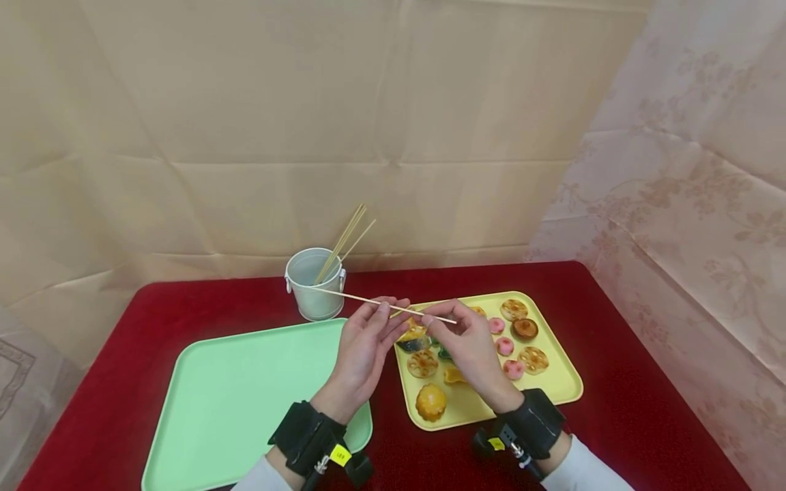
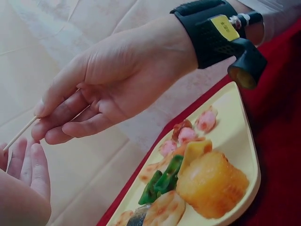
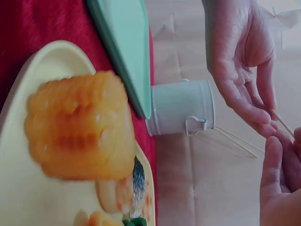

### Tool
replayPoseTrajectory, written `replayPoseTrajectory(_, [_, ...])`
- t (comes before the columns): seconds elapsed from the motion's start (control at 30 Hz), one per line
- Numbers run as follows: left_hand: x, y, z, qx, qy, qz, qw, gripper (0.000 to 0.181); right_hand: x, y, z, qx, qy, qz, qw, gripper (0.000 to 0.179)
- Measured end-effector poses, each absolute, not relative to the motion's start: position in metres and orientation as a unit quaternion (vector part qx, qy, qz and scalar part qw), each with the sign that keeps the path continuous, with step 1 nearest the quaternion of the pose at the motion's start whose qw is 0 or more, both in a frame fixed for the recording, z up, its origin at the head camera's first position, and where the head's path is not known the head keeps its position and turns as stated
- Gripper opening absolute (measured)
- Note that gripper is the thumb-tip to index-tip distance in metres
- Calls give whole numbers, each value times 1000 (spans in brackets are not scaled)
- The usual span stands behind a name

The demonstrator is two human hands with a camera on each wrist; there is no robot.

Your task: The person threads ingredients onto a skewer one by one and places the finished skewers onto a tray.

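Observation:
A thin wooden skewer (image 1: 353, 296) is held level in the air, one bare end pointing left toward the metal pail. My left hand (image 1: 361, 344) pinches it near the middle, thumb on top and palm turned up. Closer to its right end, my right hand (image 1: 471, 348) pinches it between thumb and fingertips. In the left wrist view the skewer (image 2: 21, 134) runs between both hands. Below them lies a yellow tray (image 1: 568, 385) of food pieces, partly hidden by my right hand. A corn piece (image 1: 431, 402) sits at its near left corner.
A green tray (image 1: 245, 395) lies on the red tablecloth at left. Behind it stands a small pail (image 1: 316, 300) with several skewers (image 1: 346, 235) leaning out. Lotus slices (image 1: 533, 360), pink pieces (image 1: 514, 369) and a mushroom (image 1: 525, 329) lie on the yellow tray. Cloth hangs behind the table.

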State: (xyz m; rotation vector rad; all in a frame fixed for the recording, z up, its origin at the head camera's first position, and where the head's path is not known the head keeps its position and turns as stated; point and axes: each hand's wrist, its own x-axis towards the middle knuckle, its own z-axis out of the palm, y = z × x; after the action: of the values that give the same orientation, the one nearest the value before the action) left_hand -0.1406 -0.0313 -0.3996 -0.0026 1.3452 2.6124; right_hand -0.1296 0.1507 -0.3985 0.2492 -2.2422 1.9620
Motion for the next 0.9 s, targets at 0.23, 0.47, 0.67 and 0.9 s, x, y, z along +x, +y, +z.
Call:
replayPoseTrajectory(0.23, [-142,-41,-406,10,505,860,73,22,-132,163,-400,104,-774,622,64,19])
replayPoseTrajectory(0.47, [-143,-57,-416,34,581,811,55,21,-143,176,-399,88,-815,570,52,21])
replayPoseTrajectory(0.67, [-141,-69,-424,59,633,770,60,21,-151,181,-399,99,-862,495,58,20])
replayPoseTrajectory(0.9, [-141,-79,-431,85,690,713,86,28,-153,185,-402,120,-896,427,35,21])
